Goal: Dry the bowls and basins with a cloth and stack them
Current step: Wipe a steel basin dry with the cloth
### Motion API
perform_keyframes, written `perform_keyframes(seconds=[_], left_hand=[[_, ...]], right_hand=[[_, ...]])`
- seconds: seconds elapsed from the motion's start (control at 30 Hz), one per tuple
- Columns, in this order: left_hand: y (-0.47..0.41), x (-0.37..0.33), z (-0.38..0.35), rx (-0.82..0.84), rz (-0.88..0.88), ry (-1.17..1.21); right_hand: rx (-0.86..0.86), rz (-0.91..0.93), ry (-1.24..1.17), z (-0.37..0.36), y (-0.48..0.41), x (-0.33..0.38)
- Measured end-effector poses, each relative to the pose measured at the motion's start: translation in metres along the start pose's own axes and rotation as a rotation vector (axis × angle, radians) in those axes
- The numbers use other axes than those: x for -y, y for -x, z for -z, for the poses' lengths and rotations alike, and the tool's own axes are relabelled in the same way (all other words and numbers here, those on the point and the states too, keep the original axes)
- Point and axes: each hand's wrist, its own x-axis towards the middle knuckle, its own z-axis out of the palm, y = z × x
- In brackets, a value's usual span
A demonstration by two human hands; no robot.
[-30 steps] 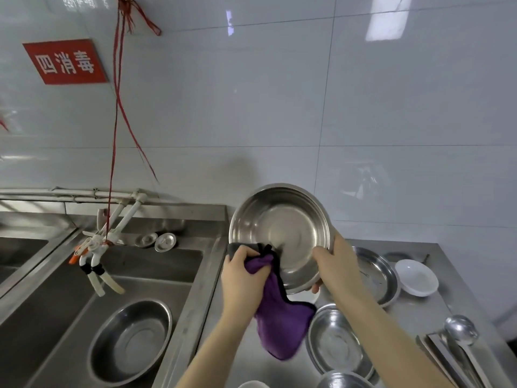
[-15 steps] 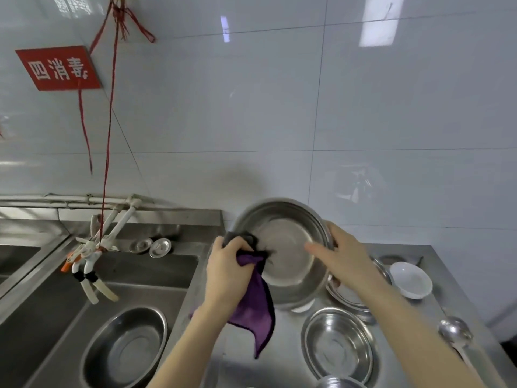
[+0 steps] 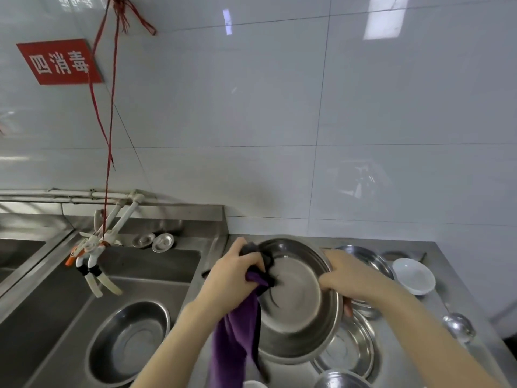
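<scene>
Head view: right hand (image 3: 349,278) grips the basin (image 3: 296,306) by its right rim and tilts it toward the person, likely to expose the inside. Left hand (image 3: 232,278) clenches the cloth (image 3: 237,340), pressing it on the inner wall. The basin hangs just right of the sink (image 3: 42,317). A second basin (image 3: 128,340) waits in the sink.

Left hand (image 3: 232,275), right hand (image 3: 349,278): bare. Left forearm (image 3: 179,340), right forearm (image 3: 419,331): bare to frame's lower edge.
</scene>
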Motion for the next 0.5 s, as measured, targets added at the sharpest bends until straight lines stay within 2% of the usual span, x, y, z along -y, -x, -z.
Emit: perform_keyframes(seconds=[0.03, 0.13, 0.2, 0.3, 0.4, 0.5], left_hand=[[-0.002, 0.000, 0.003, 0.016, -0.056, -0.027], [-0.008, 0.001, 0.007, -0.154, -0.044, -0.047], [-0.007, -0.001, 0.002, -0.250, 0.105, 0.018], [0.005, -0.016, -0.016, -0.332, 0.380, 0.315], [0.011, -0.022, -0.025, -0.346, 0.475, 0.443], [0.010, -0.014, -0.018, -0.317, 0.385, 0.324]], right_hand=[[0.013, 0.025, 0.022, 0.003, 0.000, 0.001], [-0.170, 0.119, -0.011, 0.000, -0.004, 0.005], [-0.305, 0.147, -0.192, -0.006, -0.007, 0.008], [-0.452, 0.105, -0.460, -0.024, -0.014, 0.010], [-0.424, 0.087, -0.448, -0.035, -0.014, 0.009], [-0.329, 0.085, -0.308, -0.018, -0.008, 0.008]])
